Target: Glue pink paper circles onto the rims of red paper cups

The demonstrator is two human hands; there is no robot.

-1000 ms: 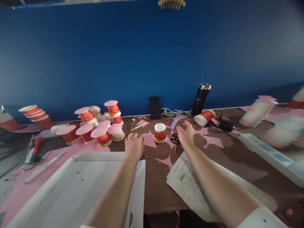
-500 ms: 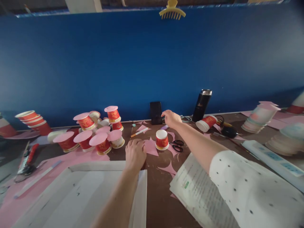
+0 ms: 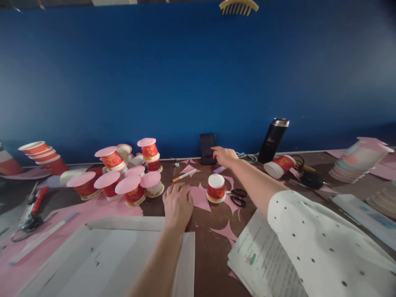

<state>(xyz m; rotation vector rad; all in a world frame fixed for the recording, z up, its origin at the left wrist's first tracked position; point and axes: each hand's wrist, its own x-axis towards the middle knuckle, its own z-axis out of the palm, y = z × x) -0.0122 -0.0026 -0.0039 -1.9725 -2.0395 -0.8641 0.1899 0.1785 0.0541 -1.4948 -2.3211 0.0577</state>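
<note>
My right hand (image 3: 225, 157) reaches forward, index finger extended to the screen of a dark smartphone (image 3: 206, 147) that leans against the blue wall. Its other fingers are partly curled, and nothing shows in them. My left hand (image 3: 177, 206) lies palm down on the brown table beside the white box lid, holding nothing. Between my hands an upside-down red paper cup (image 3: 216, 190) stands on a pink paper scrap. Black-handled scissors (image 3: 237, 199) lie just right of the cup. A white-and-orange marker (image 3: 185, 175) rests beyond my left hand.
Several red cups topped with pink paper discs (image 3: 131, 185) cluster at left. A white tray-like box lid (image 3: 185, 264) sits in front. At right are a black thermos (image 3: 273, 140), a tipped cup (image 3: 280, 166), printed papers (image 3: 269, 260), a power strip (image 3: 365, 214) and stacked cups (image 3: 355, 161).
My right index finger has stretched out to the phone's screen. My left hand stays on the table. The whole view has shifted slightly.
</note>
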